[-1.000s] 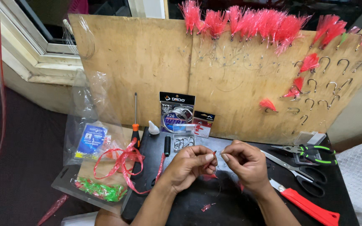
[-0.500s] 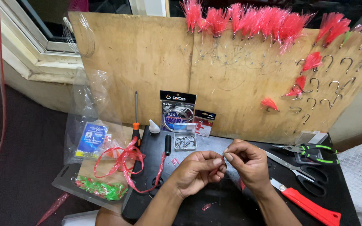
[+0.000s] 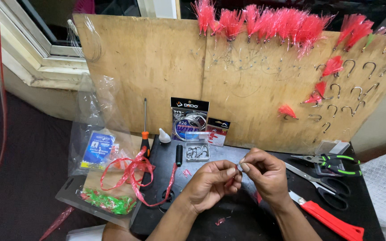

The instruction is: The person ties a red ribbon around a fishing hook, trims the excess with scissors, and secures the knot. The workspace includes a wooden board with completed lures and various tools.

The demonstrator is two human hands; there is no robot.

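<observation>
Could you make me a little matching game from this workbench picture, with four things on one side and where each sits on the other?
Things:
1. pliers
2. screwdriver
3. box of hooks
4. red feathered hooks

Places:
A. along the top edge of the wooden board
B. on the black mat, just beyond the two hands
C. far right of the mat, above the scissors
D. upright against the board, left of the wire packet

Pairs: 1-C, 2-D, 3-B, 4-A

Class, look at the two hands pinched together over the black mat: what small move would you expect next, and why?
Probably a small twist or pull between the fingertips. The left hand and right hand meet on a tiny item, too small to identify, above the black mat; the scissors and green-handled pliers lie untouched.
</observation>
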